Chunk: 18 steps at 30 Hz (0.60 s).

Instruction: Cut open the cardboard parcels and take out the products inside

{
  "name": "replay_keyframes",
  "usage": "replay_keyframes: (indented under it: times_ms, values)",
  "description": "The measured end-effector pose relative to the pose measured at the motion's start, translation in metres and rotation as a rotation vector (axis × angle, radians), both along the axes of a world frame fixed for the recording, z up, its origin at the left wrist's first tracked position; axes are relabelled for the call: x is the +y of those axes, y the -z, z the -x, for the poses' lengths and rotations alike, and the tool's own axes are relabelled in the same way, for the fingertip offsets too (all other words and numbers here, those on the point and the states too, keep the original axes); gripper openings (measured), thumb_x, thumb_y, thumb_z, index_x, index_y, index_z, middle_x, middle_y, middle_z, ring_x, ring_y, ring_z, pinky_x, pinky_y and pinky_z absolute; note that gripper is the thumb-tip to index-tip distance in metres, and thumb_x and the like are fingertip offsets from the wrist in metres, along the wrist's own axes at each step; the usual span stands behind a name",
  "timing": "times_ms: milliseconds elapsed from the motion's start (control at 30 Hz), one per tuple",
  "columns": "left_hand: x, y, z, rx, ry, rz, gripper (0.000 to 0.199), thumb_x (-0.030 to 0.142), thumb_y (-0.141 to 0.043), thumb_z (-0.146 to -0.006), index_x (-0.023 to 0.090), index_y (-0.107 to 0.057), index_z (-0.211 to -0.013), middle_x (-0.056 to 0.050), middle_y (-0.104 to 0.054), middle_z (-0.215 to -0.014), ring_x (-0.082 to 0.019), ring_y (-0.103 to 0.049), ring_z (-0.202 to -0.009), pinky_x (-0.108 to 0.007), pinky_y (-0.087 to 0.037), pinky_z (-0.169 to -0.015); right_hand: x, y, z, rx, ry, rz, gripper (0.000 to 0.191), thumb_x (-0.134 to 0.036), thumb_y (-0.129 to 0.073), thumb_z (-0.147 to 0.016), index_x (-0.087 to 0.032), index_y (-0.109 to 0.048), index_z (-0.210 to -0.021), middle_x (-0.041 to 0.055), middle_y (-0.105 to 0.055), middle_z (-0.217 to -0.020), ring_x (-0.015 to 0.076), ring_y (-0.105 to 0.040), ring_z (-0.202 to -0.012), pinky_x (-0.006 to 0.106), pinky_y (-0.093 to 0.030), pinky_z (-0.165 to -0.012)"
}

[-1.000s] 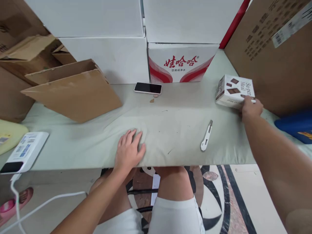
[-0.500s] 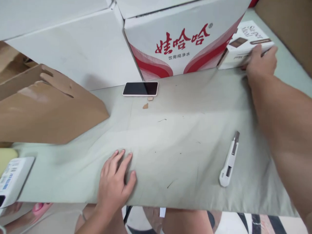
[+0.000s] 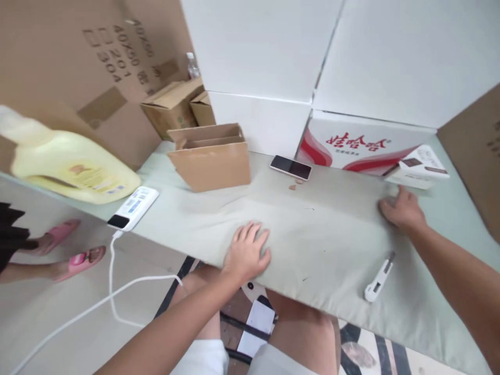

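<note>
My left hand (image 3: 248, 251) lies flat near the front edge of the cloth-covered table (image 3: 332, 224), fingers spread and nothing under them that I can see. At the right, my right hand (image 3: 404, 208) is just in front of a small white carton with brown pictures (image 3: 424, 161). Its thumb stands apart from the fingers, and it holds nothing. The carton leans by a white-and-red water box (image 3: 351, 143). Closer to me lies a white utility knife (image 3: 379, 278), its blade end pointing away. A phone (image 3: 291, 167) rests screen up at the back, with small cardboard scraps (image 3: 292, 187) beside it.
An open brown cardboard box (image 3: 222, 167) stands left of the phone. Farther left are a white power bank (image 3: 135, 208) with a cable and a yellow jug (image 3: 89, 166). Stacked white boxes (image 3: 261, 47) wall off the back. Another person's feet in pink slippers (image 3: 84, 260) show at left.
My right hand has let go of the small white carton and drawn back toward me. The view has swung left, bringing the yellow jug and cable into sight. My left hand still rests on the cloth.
</note>
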<state>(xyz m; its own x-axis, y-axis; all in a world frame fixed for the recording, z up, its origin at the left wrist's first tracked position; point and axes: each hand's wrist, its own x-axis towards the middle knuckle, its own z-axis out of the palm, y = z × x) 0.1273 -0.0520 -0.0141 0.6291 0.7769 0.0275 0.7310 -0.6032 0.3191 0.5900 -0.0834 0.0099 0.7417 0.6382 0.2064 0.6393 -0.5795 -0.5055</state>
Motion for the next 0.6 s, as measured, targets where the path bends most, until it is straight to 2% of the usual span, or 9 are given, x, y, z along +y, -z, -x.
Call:
replay_keyframes:
  times_ms: [67, 167, 233, 333, 400, 467, 533, 600]
  values:
    - [-0.003, 0.0, 0.002, -0.016, -0.003, 0.008, 0.051, 0.037, -0.055, -0.094, 0.023, -0.062, -0.143, -0.014, -0.055, -0.156, -0.036, -0.042, -0.151, -0.056, -0.032, -0.126, 0.01, -0.012, 0.045, -0.002, -0.13, 0.097, 0.064, -0.03, -0.068, -0.078, -0.006, -0.06, -0.136, 0.0386, -0.053, -0.135, 0.0466, -0.056, -0.129, 0.055, -0.044, -0.095]
    - [-0.007, 0.002, 0.005, -0.023, 0.0, -0.013, 0.051, 0.039, -0.055, -0.096, 0.023, -0.059, -0.144, -0.012, -0.053, -0.158, -0.033, -0.042, -0.151, -0.056, -0.032, -0.127, 0.04, -0.031, 0.116, -0.035, -0.329, 0.169, 0.058, -0.035, -0.057, -0.084, -0.012, -0.058, -0.137, 0.0276, -0.057, -0.139, 0.0395, -0.051, -0.138, 0.051, -0.042, -0.111]
    - [-0.009, 0.004, 0.007, -0.034, 0.01, -0.027, 0.052, 0.041, -0.055, -0.096, 0.023, -0.058, -0.145, -0.011, -0.053, -0.158, -0.033, -0.042, -0.15, -0.055, -0.032, -0.126, 0.068, -0.047, 0.165, -0.067, -0.457, 0.17, 0.057, -0.04, -0.056, -0.086, -0.017, -0.057, -0.138, 0.021, -0.059, -0.14, 0.0359, -0.053, -0.136, 0.052, -0.041, -0.115]
    - [-0.009, 0.006, 0.01, -0.077, 0.026, -0.042, 0.052, 0.041, -0.056, -0.095, 0.022, -0.059, -0.144, -0.011, -0.055, -0.156, -0.033, -0.042, -0.15, -0.054, -0.032, -0.126, 0.117, -0.079, 0.237, -0.106, -0.662, 0.06, 0.06, -0.044, -0.055, -0.09, -0.018, -0.053, -0.143, 0.0209, -0.058, -0.143, 0.035, -0.057, -0.133, 0.056, -0.045, -0.113]
    - [-0.009, 0.007, 0.011, -0.101, 0.035, -0.043, 0.052, 0.041, -0.057, -0.095, 0.021, -0.059, -0.143, -0.012, -0.056, -0.154, -0.033, -0.042, -0.15, -0.053, -0.033, -0.126, 0.15, -0.102, 0.279, -0.077, -0.709, -0.016, 0.062, -0.043, -0.054, -0.091, -0.022, -0.048, -0.149, 0.019, -0.056, -0.146, 0.0326, -0.059, -0.13, 0.054, -0.049, -0.109]
    - [-0.009, 0.01, 0.013, -0.117, 0.043, -0.042, 0.053, 0.042, -0.057, -0.095, 0.02, -0.059, -0.143, -0.013, -0.056, -0.154, -0.034, -0.041, -0.15, -0.054, -0.034, -0.125, 0.179, -0.124, 0.311, -0.057, -0.702, -0.055, 0.061, -0.043, -0.054, -0.093, -0.023, -0.047, -0.15, 0.0168, -0.056, -0.147, 0.0305, -0.059, -0.13, 0.054, -0.048, -0.111]
    - [-0.009, 0.013, 0.013, -0.135, 0.048, -0.045, 0.053, 0.042, -0.056, -0.095, 0.019, -0.058, -0.143, -0.013, -0.056, -0.154, -0.034, -0.041, -0.151, -0.054, -0.034, -0.124, 0.2, -0.141, 0.333, 0.003, -0.638, -0.033, 0.048, -0.044, -0.05, -0.097, -0.02, -0.059, -0.137, 0.0164, -0.064, -0.135, 0.0299, -0.063, -0.123, 0.055, -0.047, -0.112]
    - [-0.009, 0.016, 0.014, -0.159, 0.051, -0.054, 0.052, 0.042, -0.055, -0.096, 0.018, -0.058, -0.142, -0.014, -0.056, -0.154, -0.034, -0.041, -0.151, -0.054, -0.034, -0.124, 0.213, -0.152, 0.345, 0.122, -0.531, 0.045, 0.034, -0.042, -0.055, -0.096, -0.015, -0.069, -0.111, 0.0161, -0.072, -0.109, 0.0292, -0.069, -0.105, 0.055, -0.054, -0.103]
